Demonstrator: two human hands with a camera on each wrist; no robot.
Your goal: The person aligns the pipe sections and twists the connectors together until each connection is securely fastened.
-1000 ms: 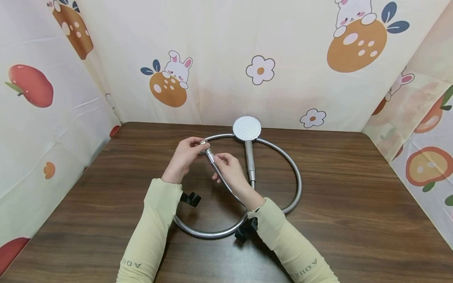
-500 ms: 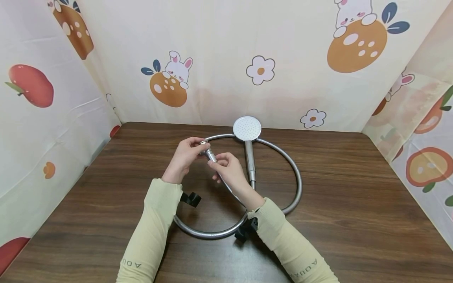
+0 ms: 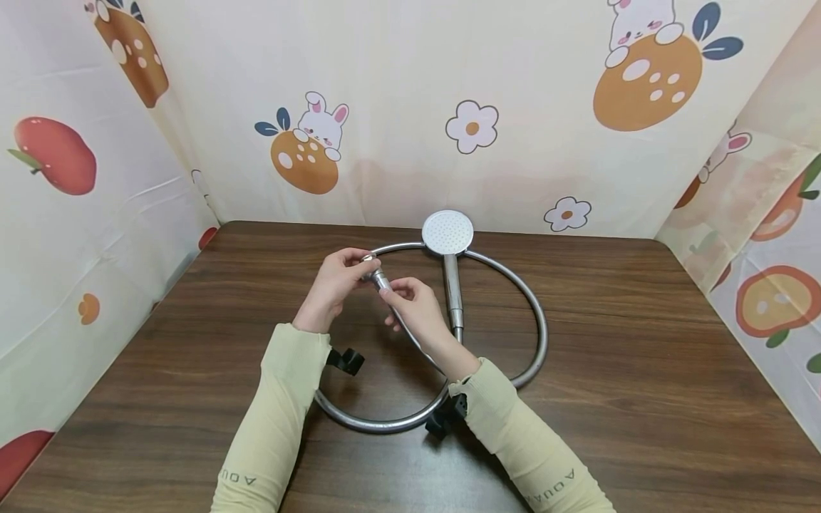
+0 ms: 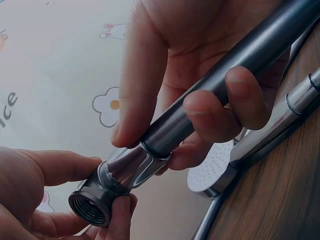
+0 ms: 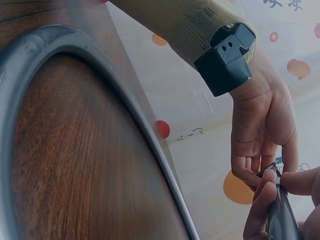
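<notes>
A grey metallic shower hose [image 3: 381, 427] loops over the table, one end raised in both hands. My left hand [image 3: 336, 285] pinches the threaded nut [image 4: 92, 205] at that end between thumb and fingers; its open threaded mouth faces down-left in the left wrist view. Just below, my right hand [image 3: 417, 310] grips the hose by its shiny tapered collar [image 4: 135, 167], thumb and fingers on either side. In the right wrist view the nut is mostly covered by fingers. Behind the right hand lies a chrome shower head [image 3: 447, 232] with a white dotted face, its handle [image 3: 453, 292] pointing toward me.
The dark wood table [image 3: 641, 370] holds the hose loops, which run on both sides of the shower head. A printed curtain [image 3: 398, 128] stands along the back and sides. A black camera mount [image 5: 225, 60] sits on the left wrist.
My right thumb and fingers shift slightly on the collar, first down and then a little back up. The left hand, the shower head and the hose loops stay in place.
</notes>
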